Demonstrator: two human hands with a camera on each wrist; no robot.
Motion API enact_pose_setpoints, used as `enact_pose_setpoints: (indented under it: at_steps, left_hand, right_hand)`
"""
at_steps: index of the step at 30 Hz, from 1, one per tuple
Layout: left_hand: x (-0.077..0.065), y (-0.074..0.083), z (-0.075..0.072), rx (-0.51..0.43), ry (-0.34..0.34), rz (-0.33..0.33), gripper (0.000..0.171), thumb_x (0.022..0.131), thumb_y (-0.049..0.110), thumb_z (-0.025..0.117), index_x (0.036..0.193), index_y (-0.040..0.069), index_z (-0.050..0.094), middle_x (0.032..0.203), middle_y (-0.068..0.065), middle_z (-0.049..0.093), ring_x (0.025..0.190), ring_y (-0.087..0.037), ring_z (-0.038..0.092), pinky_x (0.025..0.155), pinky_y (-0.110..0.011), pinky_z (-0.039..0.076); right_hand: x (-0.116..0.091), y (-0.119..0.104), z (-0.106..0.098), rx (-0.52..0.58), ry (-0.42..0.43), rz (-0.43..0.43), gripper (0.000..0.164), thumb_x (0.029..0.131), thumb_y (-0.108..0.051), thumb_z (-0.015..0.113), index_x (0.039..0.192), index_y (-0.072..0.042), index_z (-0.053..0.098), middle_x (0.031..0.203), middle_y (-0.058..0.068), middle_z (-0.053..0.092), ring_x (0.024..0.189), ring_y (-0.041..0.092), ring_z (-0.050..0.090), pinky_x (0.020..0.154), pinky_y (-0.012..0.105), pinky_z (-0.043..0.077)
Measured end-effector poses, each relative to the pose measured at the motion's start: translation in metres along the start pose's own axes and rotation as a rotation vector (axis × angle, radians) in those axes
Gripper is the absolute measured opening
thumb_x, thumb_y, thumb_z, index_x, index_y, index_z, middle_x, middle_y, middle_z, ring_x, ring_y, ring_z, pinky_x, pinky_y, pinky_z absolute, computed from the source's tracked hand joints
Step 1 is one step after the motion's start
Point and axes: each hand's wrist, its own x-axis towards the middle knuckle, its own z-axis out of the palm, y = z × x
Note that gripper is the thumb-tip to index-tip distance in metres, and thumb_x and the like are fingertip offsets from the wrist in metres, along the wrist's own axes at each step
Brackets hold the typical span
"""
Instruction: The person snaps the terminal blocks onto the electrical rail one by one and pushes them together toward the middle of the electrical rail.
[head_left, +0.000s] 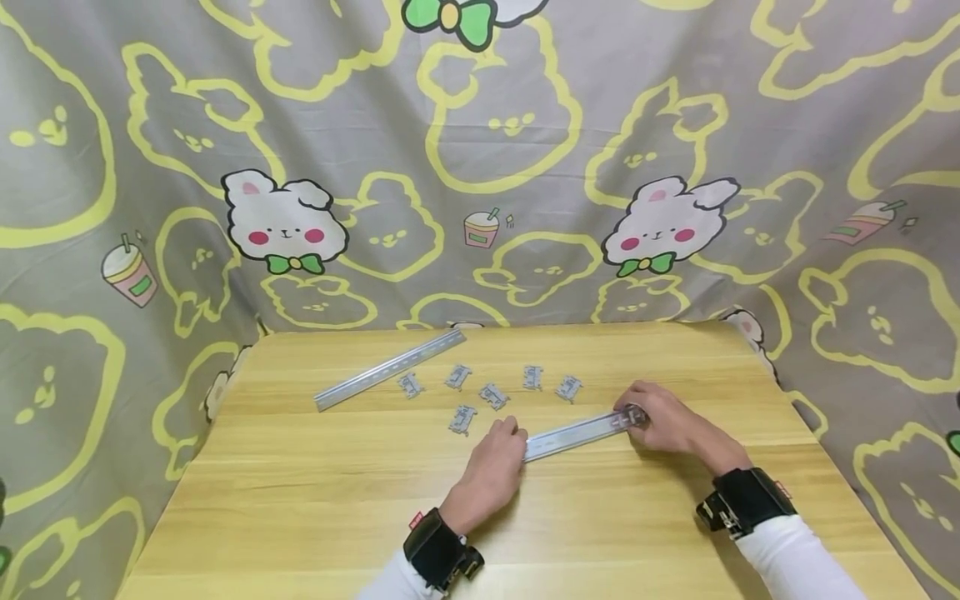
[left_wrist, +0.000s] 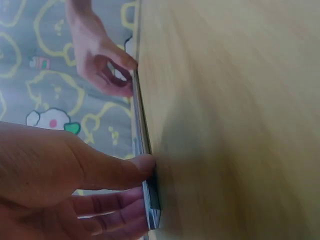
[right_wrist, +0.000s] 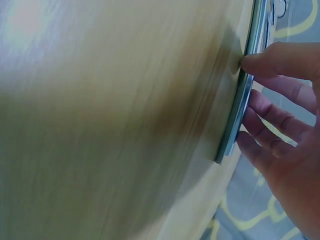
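Observation:
A short metal rail (head_left: pixel 577 433) lies flat on the wooden table (head_left: pixel 300 500) near its middle. My left hand (head_left: pixel 497 460) pinches the rail's left end between thumb and fingers (left_wrist: pixel 142 167). My right hand (head_left: pixel 660 417) pinches its right end, thumb (right_wrist: pixel 272 60) on the near edge and fingers on the far side. In the left wrist view the rail (left_wrist: pixel 142 150) runs edge-on from my left hand to my right hand (left_wrist: pixel 105 60). The right wrist view shows the rail's end (right_wrist: pixel 240 115).
A longer metal rail (head_left: pixel 390 368) lies diagonally at the back left of the table. Several small grey clips (head_left: pixel 491 393) are scattered between the two rails. A cartoon-print cloth (head_left: pixel 480 167) hangs behind and around the table.

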Motion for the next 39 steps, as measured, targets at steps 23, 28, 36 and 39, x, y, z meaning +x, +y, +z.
enact_pose_setpoints:
  at_steps: [23,28,36,39]
  left_hand:
    - [-0.05,-0.103,-0.031,-0.134,0.032,-0.06,0.042,0.063,-0.019,0.068,0.1,0.002,0.068,0.097,-0.009,0.062,0.09,-0.028,0.058,0.081,-0.039,0.058]
    - [-0.05,-0.126,-0.033,-0.161,0.058,-0.032,0.042,0.062,-0.02,0.069,0.098,0.002,0.07,0.097,-0.009,0.063,0.092,-0.028,0.059,0.084,-0.04,0.057]
    - [-0.04,-0.145,-0.037,-0.214,0.044,-0.027,0.038,0.066,-0.016,0.072,0.099,0.001,0.072,0.098,-0.009,0.066,0.094,-0.029,0.063,0.087,-0.043,0.057]
    - [-0.039,-0.149,-0.038,-0.223,0.039,-0.037,0.037,0.066,-0.014,0.073,0.099,0.003,0.073,0.099,-0.008,0.066,0.095,-0.029,0.062,0.087,-0.044,0.056]
  right_hand:
    - [0.031,-0.078,0.023,0.048,-0.176,-0.073,0.029,0.075,-0.014,0.074,0.103,-0.011,0.066,0.099,0.001,0.06,0.083,0.016,0.057,0.069,0.03,0.056]
    - [0.043,-0.084,0.029,0.038,-0.18,-0.055,0.029,0.077,-0.017,0.075,0.105,-0.012,0.067,0.103,-0.001,0.059,0.089,0.015,0.057,0.073,0.028,0.057]
    - [0.056,-0.085,0.032,0.047,-0.164,-0.041,0.028,0.077,-0.017,0.075,0.103,-0.01,0.067,0.101,0.002,0.059,0.086,0.018,0.058,0.071,0.028,0.057]
    - [0.061,-0.086,0.033,0.048,-0.166,-0.034,0.028,0.077,-0.016,0.075,0.102,-0.009,0.067,0.1,0.002,0.059,0.085,0.018,0.058,0.071,0.029,0.057]
